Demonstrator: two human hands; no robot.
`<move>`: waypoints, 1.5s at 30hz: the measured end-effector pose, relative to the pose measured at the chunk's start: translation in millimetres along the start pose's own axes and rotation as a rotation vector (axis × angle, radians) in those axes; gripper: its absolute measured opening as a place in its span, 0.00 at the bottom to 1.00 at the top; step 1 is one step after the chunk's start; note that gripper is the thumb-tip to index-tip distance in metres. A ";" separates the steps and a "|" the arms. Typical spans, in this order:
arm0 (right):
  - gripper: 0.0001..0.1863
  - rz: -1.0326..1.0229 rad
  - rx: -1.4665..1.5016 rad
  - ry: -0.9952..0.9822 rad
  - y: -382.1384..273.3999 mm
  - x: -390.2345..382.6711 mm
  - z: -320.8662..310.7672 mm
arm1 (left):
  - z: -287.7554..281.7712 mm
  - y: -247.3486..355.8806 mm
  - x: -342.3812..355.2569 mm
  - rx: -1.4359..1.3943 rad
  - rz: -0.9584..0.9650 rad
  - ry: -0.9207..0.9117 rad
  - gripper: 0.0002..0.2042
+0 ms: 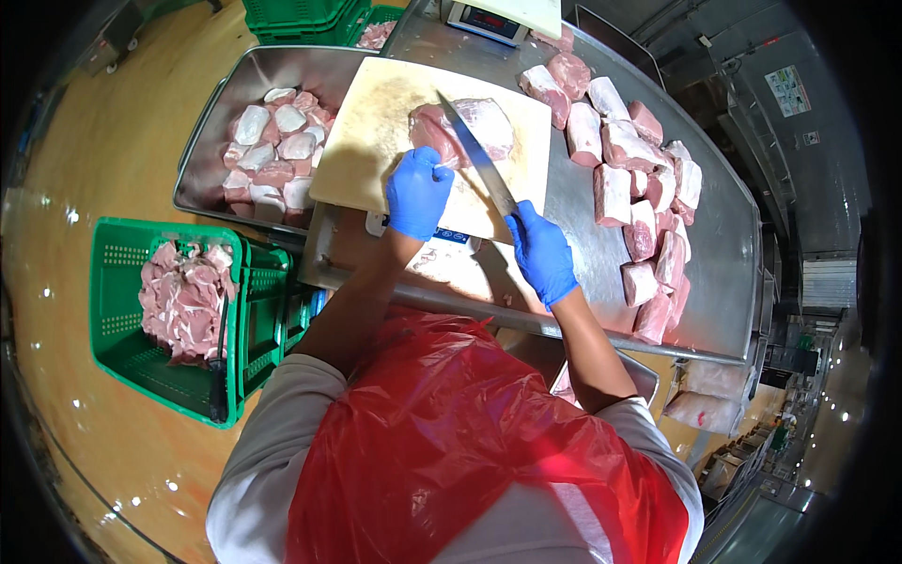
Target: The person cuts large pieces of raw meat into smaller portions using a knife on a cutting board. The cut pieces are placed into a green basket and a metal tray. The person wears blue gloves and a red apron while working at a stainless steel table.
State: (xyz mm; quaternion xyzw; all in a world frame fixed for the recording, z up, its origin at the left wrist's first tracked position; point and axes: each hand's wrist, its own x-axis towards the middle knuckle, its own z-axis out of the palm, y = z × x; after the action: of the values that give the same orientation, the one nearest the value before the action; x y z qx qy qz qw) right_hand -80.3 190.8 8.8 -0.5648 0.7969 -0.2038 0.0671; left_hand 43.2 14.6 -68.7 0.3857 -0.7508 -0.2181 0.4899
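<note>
A pale pink slab of raw meat (486,127) with a whitish fat side lies on the cream cutting board (362,113). My left hand (418,195), in a blue glove, is closed at the near left edge of the meat; the fingers appear to pinch its edge. In my right hand (542,252), also blue-gloved, is the handle of a long knife (477,155). Its blade points away and to the left, lying across the middle of the meat. Whether the edge has entered the meat I cannot tell.
Left of the board stands a steel tub (202,179) of meat pieces. A green crate (113,329) with trimmings is below it. Several meat chunks (613,195) line the steel table (564,188) on the right. A scale (489,23) sits at the far side.
</note>
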 end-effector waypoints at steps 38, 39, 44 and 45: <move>0.17 0.453 1.154 0.048 39.0 12.9 -24.8 | -412.8 -219.8 -62.0 1.147 -0.490 -0.390 0.23; 0.17 0.481 1.366 0.101 27.9 39.5 -12.8 | -410.4 -204.3 -58.1 1.145 -0.536 -0.375 0.25; 0.14 0.259 1.286 0.041 -22.2 144.3 53.3 | -350.6 -116.3 -4.3 0.346 -0.298 0.016 0.16; 0.13 0.208 1.277 0.061 -38.8 153.9 50.3 | -338.7 -98.6 5.3 0.333 -0.338 -0.006 0.14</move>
State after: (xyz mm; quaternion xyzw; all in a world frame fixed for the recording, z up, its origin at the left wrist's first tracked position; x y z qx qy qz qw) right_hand -83.8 24.7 -2.4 -0.3273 0.5710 -0.6461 0.3865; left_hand 384.2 -32.4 8.6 0.5807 -0.7027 -0.1713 0.3737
